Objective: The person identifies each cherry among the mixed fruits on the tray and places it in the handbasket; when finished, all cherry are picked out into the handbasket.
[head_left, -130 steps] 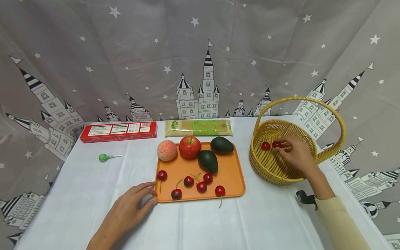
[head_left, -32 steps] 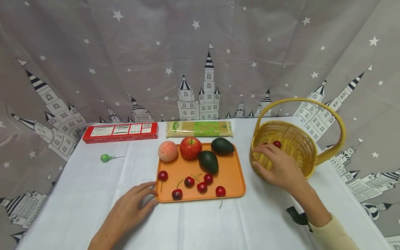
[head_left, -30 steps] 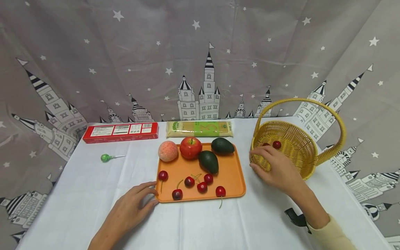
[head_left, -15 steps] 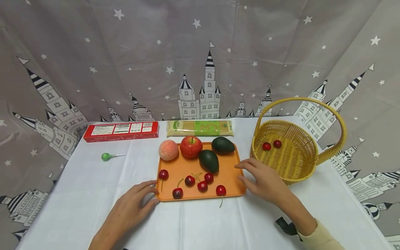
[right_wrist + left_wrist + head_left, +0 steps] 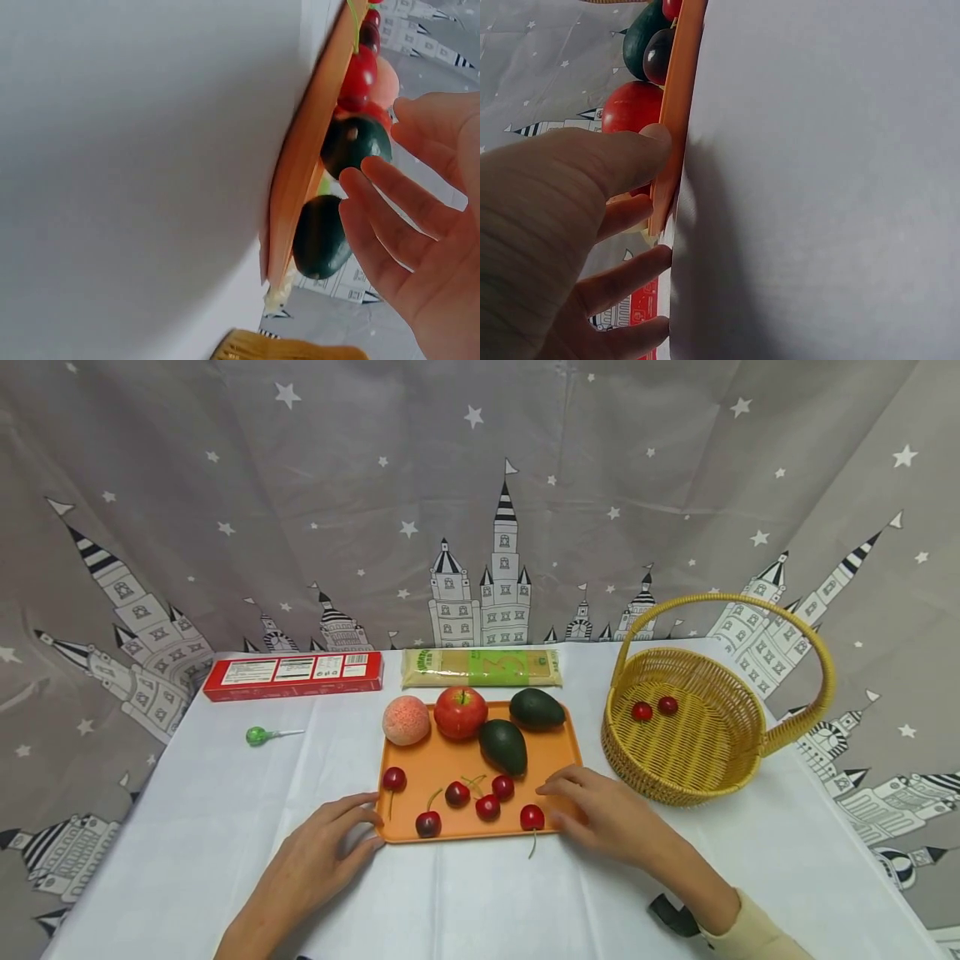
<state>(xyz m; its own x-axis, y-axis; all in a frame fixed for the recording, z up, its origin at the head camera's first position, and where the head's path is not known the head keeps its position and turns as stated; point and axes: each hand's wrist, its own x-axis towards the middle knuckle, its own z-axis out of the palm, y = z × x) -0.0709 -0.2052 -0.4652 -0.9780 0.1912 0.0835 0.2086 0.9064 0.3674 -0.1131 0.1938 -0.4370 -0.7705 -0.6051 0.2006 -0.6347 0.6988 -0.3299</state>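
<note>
Across the white-covered table (image 5: 157,868), an orange tray (image 5: 442,764) is flanked by two hands, and by the left hand (image 5: 318,847) its near left corner is being met: the fingers are loosely spread and gently bent, the thumb is laid against the rim, and nothing is lifted. Over at the opposite near corner, the right hand (image 5: 611,814) is held above the tray's edge, palm down, with thumb and fingers parted and nothing gripped between them; just beside those fingertips is found one red cherry (image 5: 532,817), its stem draped over the near rim. Whether the tray itself is touched by the right hand cannot be told. Five more cherries are spread along the front half: three are clustered at the middle (image 5: 487,807), a darker one (image 5: 428,825) is set close to the near rim, and another (image 5: 393,779) is placed by the left side. Behind them, the back row is filled by a peach (image 5: 407,721) at the left corner, a red apple (image 5: 461,712) and one dark green avocado (image 5: 537,709) at the right, with a second avocado (image 5: 503,747) laid just in front. To the right, two cherries (image 5: 667,705) are seated inside a yellow wicker basket (image 5: 682,789), its handle arched high. Beyond the tray, a packet (image 5: 482,667) with a green band is stretched out, a red box (image 5: 294,677) is lined up to its left, and a green lollipop (image 5: 257,737) is left in front of that.
</note>
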